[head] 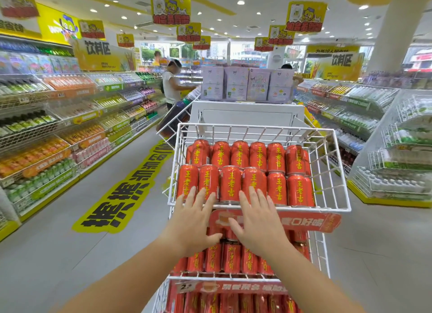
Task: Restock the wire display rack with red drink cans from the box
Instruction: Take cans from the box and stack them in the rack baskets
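A white wire display rack (336, 170) stands right in front of me, its top basket holding two rows of red drink cans (277, 188) with yellow lettering. More red cans (230, 259) fill the tiers below. My left hand (195, 216) and my right hand (256, 219) reach forward side by side, fingers straight and spread, fingertips against the front-row cans at the basket's front edge. Neither hand holds anything. No box is in view.
Drink shelves (58, 135) line the left aisle and more shelves (346, 111) run on the right. A person (171, 83) stands at the left shelves behind the rack. Purple cartons (247, 83) sit on a white stand behind the basket. Yellow floor lettering (121, 195) lies at left.
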`<state>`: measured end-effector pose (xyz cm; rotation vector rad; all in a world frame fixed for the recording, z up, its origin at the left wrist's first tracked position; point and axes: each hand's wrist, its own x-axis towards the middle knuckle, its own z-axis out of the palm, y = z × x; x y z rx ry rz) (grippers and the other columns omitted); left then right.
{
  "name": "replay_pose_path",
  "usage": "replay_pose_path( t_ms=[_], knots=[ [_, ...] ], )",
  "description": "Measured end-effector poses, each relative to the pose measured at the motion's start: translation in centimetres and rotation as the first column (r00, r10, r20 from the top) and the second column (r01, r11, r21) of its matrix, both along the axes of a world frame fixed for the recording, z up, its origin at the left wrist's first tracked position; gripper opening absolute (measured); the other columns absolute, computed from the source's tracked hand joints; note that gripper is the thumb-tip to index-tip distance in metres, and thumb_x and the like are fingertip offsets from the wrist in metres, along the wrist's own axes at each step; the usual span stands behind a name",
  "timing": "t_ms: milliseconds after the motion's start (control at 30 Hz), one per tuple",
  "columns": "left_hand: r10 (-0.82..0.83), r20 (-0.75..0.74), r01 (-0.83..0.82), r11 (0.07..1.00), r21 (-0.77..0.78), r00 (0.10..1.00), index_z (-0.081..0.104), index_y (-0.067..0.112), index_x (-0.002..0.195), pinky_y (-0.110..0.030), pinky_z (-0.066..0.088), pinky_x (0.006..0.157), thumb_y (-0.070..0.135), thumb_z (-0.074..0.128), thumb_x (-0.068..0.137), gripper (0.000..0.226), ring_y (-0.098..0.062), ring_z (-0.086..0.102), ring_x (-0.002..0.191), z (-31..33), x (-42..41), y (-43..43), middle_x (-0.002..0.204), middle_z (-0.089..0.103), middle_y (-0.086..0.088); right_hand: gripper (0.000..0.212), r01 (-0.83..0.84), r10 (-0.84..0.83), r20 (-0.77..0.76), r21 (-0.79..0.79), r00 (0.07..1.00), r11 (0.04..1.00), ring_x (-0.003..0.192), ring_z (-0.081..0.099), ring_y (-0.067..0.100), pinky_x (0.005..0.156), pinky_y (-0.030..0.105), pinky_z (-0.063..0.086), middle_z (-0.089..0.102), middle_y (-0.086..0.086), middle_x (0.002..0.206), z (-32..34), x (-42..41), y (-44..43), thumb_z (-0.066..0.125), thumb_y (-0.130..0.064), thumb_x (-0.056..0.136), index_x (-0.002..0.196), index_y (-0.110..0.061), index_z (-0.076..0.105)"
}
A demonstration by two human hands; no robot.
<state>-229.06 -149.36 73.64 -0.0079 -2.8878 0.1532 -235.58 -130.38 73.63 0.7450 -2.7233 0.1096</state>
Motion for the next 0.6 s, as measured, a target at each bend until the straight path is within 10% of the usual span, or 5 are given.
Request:
replay_pose_path(
  t_ms=[267,600],
  knots=[
    [-0.089,0.097,0.084,0.995,0.056,0.991,0.054,0.009,0.144,-0.06,0.048,0.1,0.075,0.045,0.069,0.101,-0.044,0.052,0.132,-8.0,5.3,-1.8,0.143,0.056,-0.021,0.078,0.032,-0.034,0.021,0.063,0.999,0.997,0.143,0.038,0.038,0.115,0.054,0.034,0.039,0.02,0.155,-5.4,6.2,-1.3,0.036,-0.06,0.09,0.149,-0.009,0.044],
    [-0.036,0.248,0.018,0.997,0.075,0.968,0.037,0.009,0.154,-0.061,0.036,0.109,0.075,0.035,0.075,0.103,-0.044,0.038,0.142,-18.5,9.7,-3.0,0.154,0.042,-0.022,0.082,-0.03,-0.008,0.229,0.162,0.973,0.986,0.151,0.02,0.035,0.122,0.05,0.019,0.024,0.018,0.163,-17.1,9.9,-1.4,0.024,-0.063,0.092,0.157,-0.012,0.029]
  ],
)
